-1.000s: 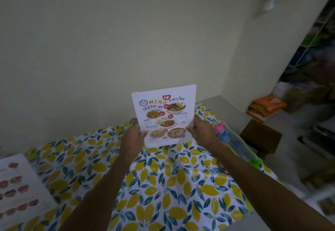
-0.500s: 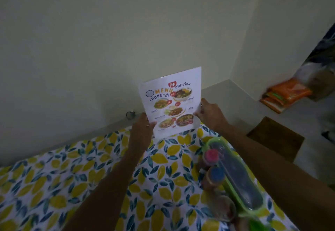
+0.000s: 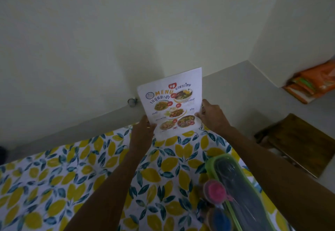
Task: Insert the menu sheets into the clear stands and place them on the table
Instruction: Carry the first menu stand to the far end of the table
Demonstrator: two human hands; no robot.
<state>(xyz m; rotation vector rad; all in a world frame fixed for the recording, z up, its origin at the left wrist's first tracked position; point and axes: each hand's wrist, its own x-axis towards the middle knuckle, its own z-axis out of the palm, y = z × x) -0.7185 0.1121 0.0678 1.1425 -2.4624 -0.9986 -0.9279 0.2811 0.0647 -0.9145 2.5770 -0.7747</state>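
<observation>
A white menu sheet [image 3: 171, 102] with food photos and the word MENU stands upright at the far edge of the table [image 3: 72, 176], which wears a lemon-print cloth. My left hand [image 3: 142, 131] grips its lower left edge. My right hand [image 3: 211, 114] pinches its lower right edge. Whether the sheet sits inside a clear stand I cannot tell; no stand outline shows.
A green-rimmed clear-lidded box [image 3: 241, 192] lies at the table's right, beside jars with a pink lid [image 3: 214, 191] and a blue lid [image 3: 220, 220]. A brown wooden stool [image 3: 299, 143] stands right of the table. Orange packets [image 3: 313, 82] lie by the wall. A small metal fitting [image 3: 132, 102] is on the wall.
The view has swung right and down; the stack of menu sheets at the left has left the frame. Both hands have carried the menu sheet toward the table's far right edge near the wall.
</observation>
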